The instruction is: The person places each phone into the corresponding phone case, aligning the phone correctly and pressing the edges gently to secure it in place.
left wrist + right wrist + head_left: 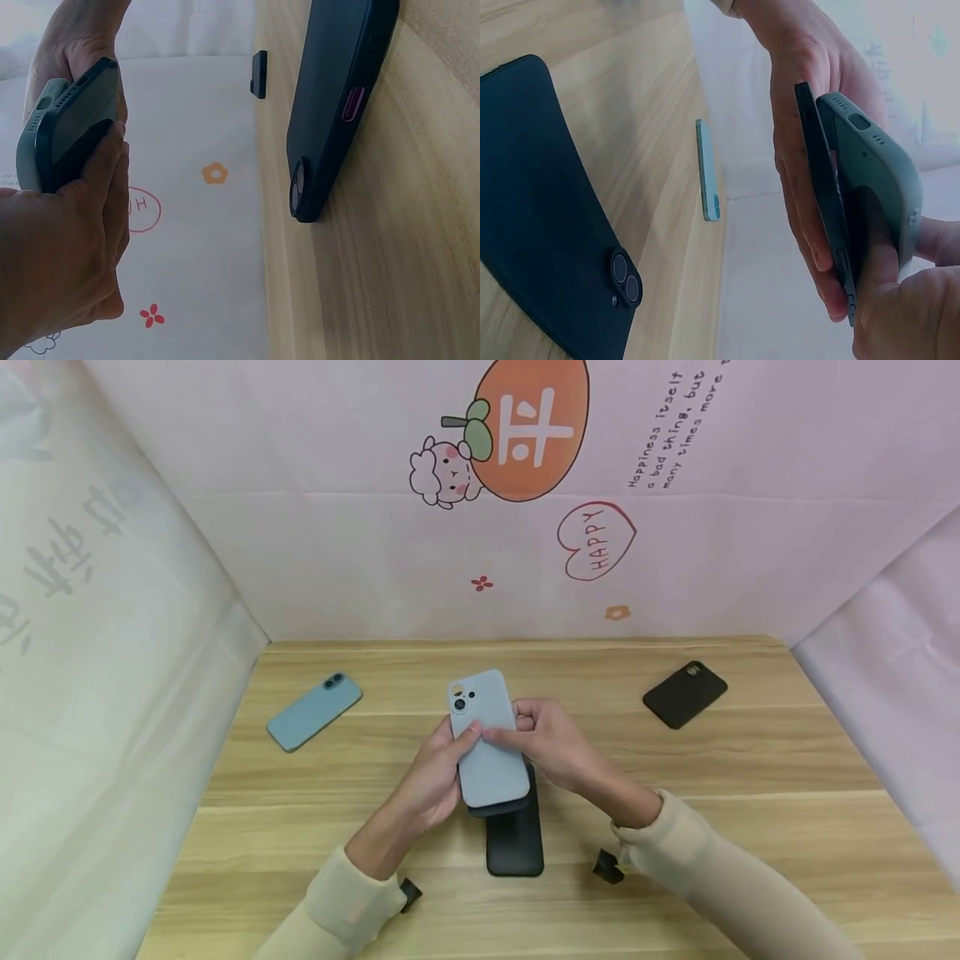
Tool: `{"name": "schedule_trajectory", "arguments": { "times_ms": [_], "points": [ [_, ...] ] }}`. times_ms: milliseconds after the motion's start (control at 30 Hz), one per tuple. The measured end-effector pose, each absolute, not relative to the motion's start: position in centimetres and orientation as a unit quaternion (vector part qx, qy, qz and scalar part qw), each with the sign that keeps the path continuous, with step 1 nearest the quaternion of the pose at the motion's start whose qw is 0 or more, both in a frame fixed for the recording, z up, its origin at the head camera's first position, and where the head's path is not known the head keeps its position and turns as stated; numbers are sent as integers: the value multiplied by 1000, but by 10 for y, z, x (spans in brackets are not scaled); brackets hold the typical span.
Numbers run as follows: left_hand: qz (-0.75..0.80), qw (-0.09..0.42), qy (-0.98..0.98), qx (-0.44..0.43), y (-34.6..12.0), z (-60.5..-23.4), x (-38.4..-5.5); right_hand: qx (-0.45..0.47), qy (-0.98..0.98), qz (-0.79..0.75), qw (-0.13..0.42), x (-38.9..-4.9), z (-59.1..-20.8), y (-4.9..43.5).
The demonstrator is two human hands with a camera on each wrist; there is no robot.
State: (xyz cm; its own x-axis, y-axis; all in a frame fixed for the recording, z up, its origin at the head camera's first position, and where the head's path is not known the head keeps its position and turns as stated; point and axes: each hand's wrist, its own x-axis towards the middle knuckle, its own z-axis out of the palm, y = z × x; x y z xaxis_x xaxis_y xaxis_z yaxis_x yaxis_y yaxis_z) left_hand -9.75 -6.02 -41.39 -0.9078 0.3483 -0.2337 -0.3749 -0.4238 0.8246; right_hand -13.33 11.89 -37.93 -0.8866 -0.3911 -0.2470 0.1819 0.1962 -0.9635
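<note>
While your left grip (pixel 437 770) and right grip (pixel 551 739) pinch the case (pixel 495 768), presume it flexible; hold the likely fragile phone (pixel 825 172) by its edges.

The head view is bright and evenly lit, with soft, faint shadows on the table (pixel 315 802); the lettering (pixel 54 575) at the left looks pale and slightly soft. Both wrist views are dimmer, cooler and hazy, washing out toward the upper left in the left view and the upper right in the right. A pale sheen crosses the held phone (pixel 84 112).
</note>
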Motion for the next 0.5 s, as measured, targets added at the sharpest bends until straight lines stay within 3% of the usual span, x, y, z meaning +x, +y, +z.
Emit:
{"name": "schedule_trajectory", "arguments": {
  "times_ms": [233,500],
  "points": [
    [834,207,511,-19,-63,-412,-97,-101,793,-572,182,-134,-377,128],
    [817,213,536,-2,-67,-408,-94,-188,870,-455,-3,-140,-364,138]
  ]
}}
